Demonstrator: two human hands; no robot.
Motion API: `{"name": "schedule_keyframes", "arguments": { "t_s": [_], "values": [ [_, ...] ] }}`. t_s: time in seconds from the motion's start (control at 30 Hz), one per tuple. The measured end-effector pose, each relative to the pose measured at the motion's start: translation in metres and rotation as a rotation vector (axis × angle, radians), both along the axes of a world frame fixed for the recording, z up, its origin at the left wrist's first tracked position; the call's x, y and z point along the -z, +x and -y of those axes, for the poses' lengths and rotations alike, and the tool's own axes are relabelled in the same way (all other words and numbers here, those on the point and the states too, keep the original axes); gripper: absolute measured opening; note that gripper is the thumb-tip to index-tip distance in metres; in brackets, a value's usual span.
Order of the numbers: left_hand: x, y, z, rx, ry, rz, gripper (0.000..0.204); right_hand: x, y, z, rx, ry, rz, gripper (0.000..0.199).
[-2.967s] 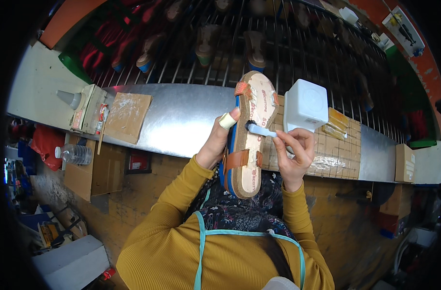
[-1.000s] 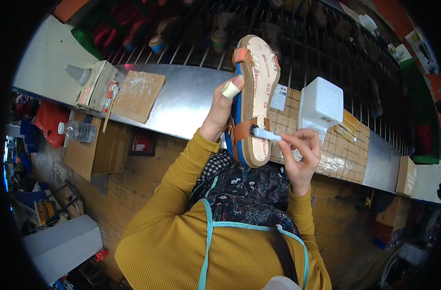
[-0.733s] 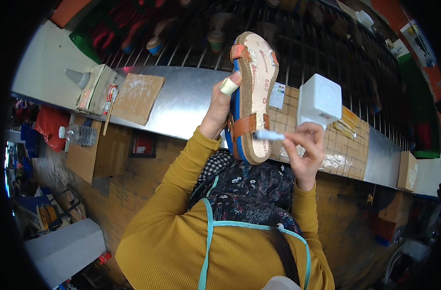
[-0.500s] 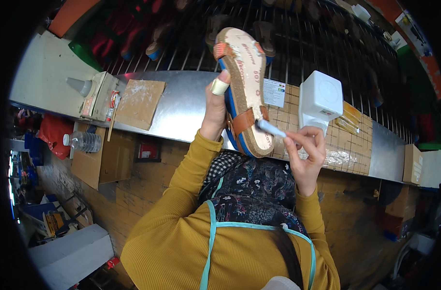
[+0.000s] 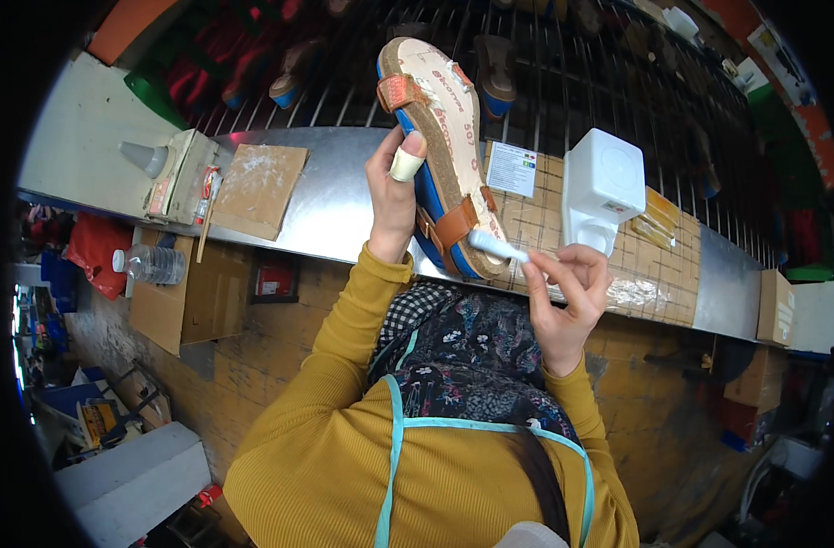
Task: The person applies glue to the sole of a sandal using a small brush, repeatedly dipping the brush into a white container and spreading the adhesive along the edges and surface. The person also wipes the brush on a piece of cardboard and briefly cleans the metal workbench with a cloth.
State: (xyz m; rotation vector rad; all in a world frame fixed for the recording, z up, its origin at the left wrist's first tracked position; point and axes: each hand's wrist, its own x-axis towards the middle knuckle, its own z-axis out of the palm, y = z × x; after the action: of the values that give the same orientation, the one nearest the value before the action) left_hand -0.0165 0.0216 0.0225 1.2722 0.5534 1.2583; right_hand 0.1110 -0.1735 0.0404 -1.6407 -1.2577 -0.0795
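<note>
**Sandal held upright, brush tip at the heel end**

Left hand (image 5: pixel 391 196): forearm rises from the lower edge in a mustard-yellow sleeve, wrist straight, palm turned toward the sandal (image 5: pixel 438 151). The fingers wrap the sandal's blue-soled edge from behind; the thumb, bound with a pale tape band, presses on the near side. The sandal stands nearly vertical above the metal surface (image 5: pixel 335 201), toe end up, cork footbed facing right, orange strap near the top, brown strap with buckle near the bottom.

Right hand (image 5: pixel 563 297): forearm bent upward, hand lower than the left and just right of the sandal's heel end. Thumb and fingers pinch a small white brush (image 5: pixel 496 247), held roughly level, its tip touching the sandal's lower edge beside the brown strap.

Nearby on the surface: a white box-shaped container (image 5: pixel 604 187) right of the sandal, a cardboard square (image 5: pixel 257 187) and a glue bottle (image 5: pixel 147 157) to the left. A wire rack (image 5: pixel 563 82) with other sandals lies behind.
</note>
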Motion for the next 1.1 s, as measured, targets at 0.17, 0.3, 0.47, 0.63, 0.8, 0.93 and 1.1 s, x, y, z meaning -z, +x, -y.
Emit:
{"name": "schedule_keyframes", "arguments": {
  "t_s": [0.17, 0.3, 0.47, 0.63, 0.8, 0.93, 1.1],
  "values": [
    [-0.005, 0.009, -0.006, 0.136, -0.139, 0.104, 0.061, 0.002, 0.004, -0.003, -0.026, 0.062, -0.169, 0.019],
    [-0.008, 0.017, -0.013, 0.200, -0.202, 0.091, 0.070, 0.003, 0.009, 0.002, -0.103, 0.113, -0.010, 0.019],
    [-0.004, 0.022, -0.021, 0.281, -0.244, 0.094, 0.078, 0.010, 0.016, 0.007, -0.003, 0.163, 0.055, 0.025],
    [-0.008, 0.025, -0.015, 0.354, -0.332, 0.182, 0.077, 0.006, 0.012, 0.013, -0.062, 0.192, 0.178, 0.030],
    [-0.003, 0.029, -0.012, 0.400, -0.363, 0.150, 0.082, -0.004, 0.010, 0.001, -0.031, 0.165, 0.378, 0.036],
    [0.002, 0.029, -0.015, 0.447, -0.413, 0.149, 0.085, -0.005, 0.014, 0.011, -0.140, 0.214, 0.286, 0.034],
    [0.012, 0.034, -0.016, 0.524, -0.444, 0.221, 0.082, -0.006, 0.015, 0.003, -0.020, 0.194, 0.426, 0.037]
  ]
}}
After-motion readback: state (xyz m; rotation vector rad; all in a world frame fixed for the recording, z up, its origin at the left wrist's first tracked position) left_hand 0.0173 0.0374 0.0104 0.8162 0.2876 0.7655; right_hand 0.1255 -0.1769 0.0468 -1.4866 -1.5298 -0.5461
